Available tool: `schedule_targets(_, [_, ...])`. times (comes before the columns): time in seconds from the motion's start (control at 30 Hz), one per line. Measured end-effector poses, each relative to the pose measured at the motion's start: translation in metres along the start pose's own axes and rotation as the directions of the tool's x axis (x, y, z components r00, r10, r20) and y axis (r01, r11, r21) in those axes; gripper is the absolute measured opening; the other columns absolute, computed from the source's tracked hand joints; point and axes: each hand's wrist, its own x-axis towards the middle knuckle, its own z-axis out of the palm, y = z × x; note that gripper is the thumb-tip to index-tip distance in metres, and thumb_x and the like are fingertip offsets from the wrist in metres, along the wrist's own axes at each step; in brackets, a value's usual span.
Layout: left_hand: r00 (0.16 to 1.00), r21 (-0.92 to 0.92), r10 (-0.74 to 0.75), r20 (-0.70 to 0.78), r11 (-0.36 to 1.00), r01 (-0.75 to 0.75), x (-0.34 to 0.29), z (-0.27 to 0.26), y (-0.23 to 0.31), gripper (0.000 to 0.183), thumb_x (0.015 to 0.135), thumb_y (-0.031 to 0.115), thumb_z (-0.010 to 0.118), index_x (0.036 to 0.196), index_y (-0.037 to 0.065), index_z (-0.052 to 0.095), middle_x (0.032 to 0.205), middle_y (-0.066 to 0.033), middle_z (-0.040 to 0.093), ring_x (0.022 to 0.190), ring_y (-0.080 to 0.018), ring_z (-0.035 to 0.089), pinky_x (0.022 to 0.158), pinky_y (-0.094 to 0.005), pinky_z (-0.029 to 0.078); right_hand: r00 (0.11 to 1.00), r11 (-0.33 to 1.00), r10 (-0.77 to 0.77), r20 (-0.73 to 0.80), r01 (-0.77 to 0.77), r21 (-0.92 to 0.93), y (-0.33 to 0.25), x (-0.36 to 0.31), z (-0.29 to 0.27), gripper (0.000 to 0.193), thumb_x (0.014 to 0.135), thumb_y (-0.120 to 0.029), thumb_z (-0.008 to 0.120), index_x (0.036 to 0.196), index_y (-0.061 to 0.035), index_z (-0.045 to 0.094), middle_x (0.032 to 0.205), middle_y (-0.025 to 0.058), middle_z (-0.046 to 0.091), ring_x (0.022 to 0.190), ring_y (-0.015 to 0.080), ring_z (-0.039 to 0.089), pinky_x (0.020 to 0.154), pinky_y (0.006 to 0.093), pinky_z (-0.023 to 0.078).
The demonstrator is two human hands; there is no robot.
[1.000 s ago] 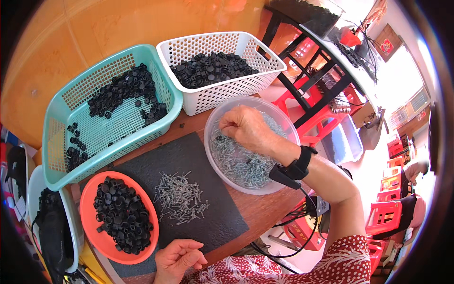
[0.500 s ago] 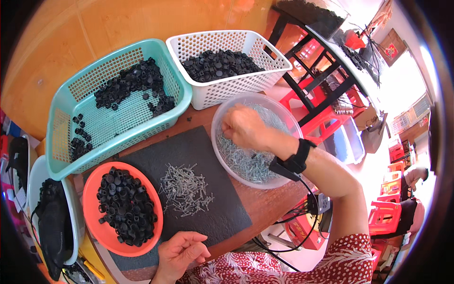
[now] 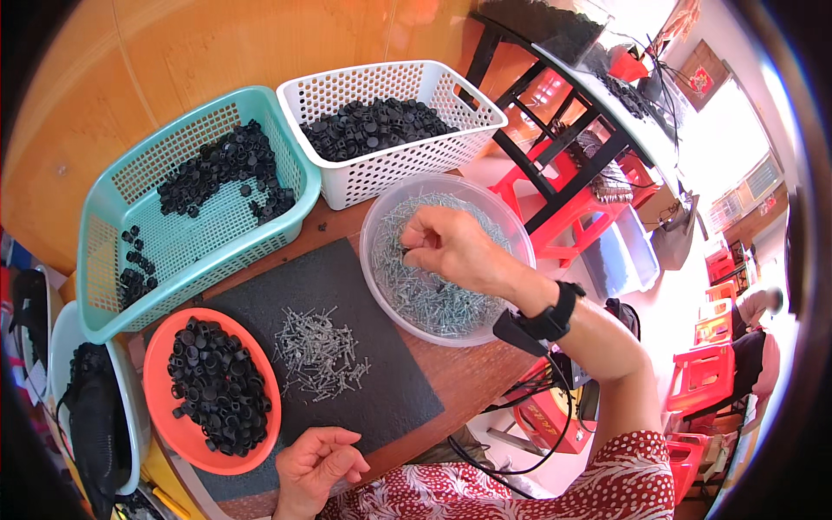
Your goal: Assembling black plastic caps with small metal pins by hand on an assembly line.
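My right hand (image 3: 451, 247) is over a clear plastic bowl (image 3: 523, 247) filled with thin silvery screws (image 3: 446, 308). Its fingers are curled and drawn together; whatever they may hold is too small to make out. By the front edge of a dark mat (image 3: 394, 381), my left hand (image 3: 316, 468) is half curled, thumb and forefinger apart, with nothing seen in it. A loose pile of screws (image 3: 319, 351) lies on the mat just beyond that hand. To its left, an orange oval bowl (image 3: 160, 407) holds many small black plastic caps (image 3: 221, 386).
Behind the mat stand a teal basket (image 3: 204, 269) and a white basket (image 3: 407, 169), both holding black parts. A pale tub (image 3: 130, 407) with dark items is at far left. Black cables (image 3: 529, 472) hang beside the table's right edge. Red stools (image 3: 702, 377) and a person stand beyond.
The view has shifted slightly, moving the table contents left. My right hand has turned and its thumb side shows more, still over the screw bowl. My left hand stays by the mat's edge.
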Motion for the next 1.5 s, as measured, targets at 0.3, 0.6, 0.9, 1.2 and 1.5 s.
schedule_targets(0.3, [0.999, 0.072, -0.032, 0.04, 0.997, 0.029, 0.0, 0.004, 0.007, 0.021, 0.09, 0.009, 0.058, 0.104, -0.006, 0.055, 0.077, -0.011, 0.065, 0.064, -0.0098, 0.06, 0.057, -0.0205, 0.049, 0.999, 0.979, 0.023, 0.04, -0.03, 0.201, -0.041, -0.056, 0.017, 0.017, 0.073, -0.005, 0.069, 0.086, -0.0026, 0.059, 0.081, 0.0081, 0.056, 0.069, 0.0167, 0.058, 0.061, 0.0303, 0.048])
schedule_targets(0.6, [0.991, 0.021, 0.06, -0.116, 0.998, -0.058, 0.016, 0.027, 0.015, 0.028, 0.087, 0.017, 0.062, 0.102, -0.005, 0.054, 0.073, -0.0122, 0.063, 0.056, -0.0115, 0.054, 0.052, -0.0214, 0.043, 0.903, 0.88, -0.428, -0.046, 0.427, 0.208, -0.062, -0.077, 0.053, 0.027, 0.064, 0.005, 0.065, 0.088, 0.0005, 0.054, 0.075, 0.0084, 0.05, 0.067, 0.0261, 0.05, 0.057, 0.0351, 0.041])
schedule_targets(0.9, [0.994, 0.017, 0.047, -0.101, 0.999, -0.045, 0.015, 0.024, 0.016, 0.019, 0.091, 0.015, 0.058, 0.099, -0.002, 0.056, 0.077, -0.0065, 0.063, 0.062, -0.0064, 0.056, 0.056, -0.0178, 0.044, 0.824, 0.819, -0.565, -0.042, 0.567, 0.088, -0.068, -0.089, 0.085, 0.035, 0.061, 0.005, 0.071, 0.092, 0.0038, 0.055, 0.08, 0.0119, 0.056, 0.066, 0.0276, 0.054, 0.057, 0.0362, 0.045])
schedule_targets(1.2, [0.995, -0.066, -0.005, -0.095, 0.998, -0.002, 0.011, 0.016, 0.015, 0.023, 0.094, 0.021, 0.053, 0.096, -0.002, 0.057, 0.074, -0.0088, 0.064, 0.058, -0.0086, 0.055, 0.052, -0.0194, 0.043, 0.853, 0.836, -0.494, -0.168, 0.519, 0.176, -0.076, -0.095, 0.101, 0.036, 0.062, 0.005, 0.072, 0.093, 0.0019, 0.055, 0.078, 0.0121, 0.057, 0.064, 0.0273, 0.054, 0.056, 0.0352, 0.045])
schedule_targets(1.5, [0.997, -0.153, -0.014, -0.079, 0.988, 0.002, 0.011, 0.012, 0.016, 0.027, 0.093, 0.023, 0.054, 0.094, -0.004, 0.056, 0.071, -0.0126, 0.062, 0.055, -0.0139, 0.055, 0.05, -0.0227, 0.041, 0.866, 0.847, -0.452, -0.212, 0.492, 0.202, -0.081, -0.096, 0.107, 0.034, 0.062, 0.005, 0.071, 0.093, 0.0013, 0.057, 0.079, 0.0114, 0.057, 0.065, 0.0268, 0.054, 0.055, 0.0343, 0.044])
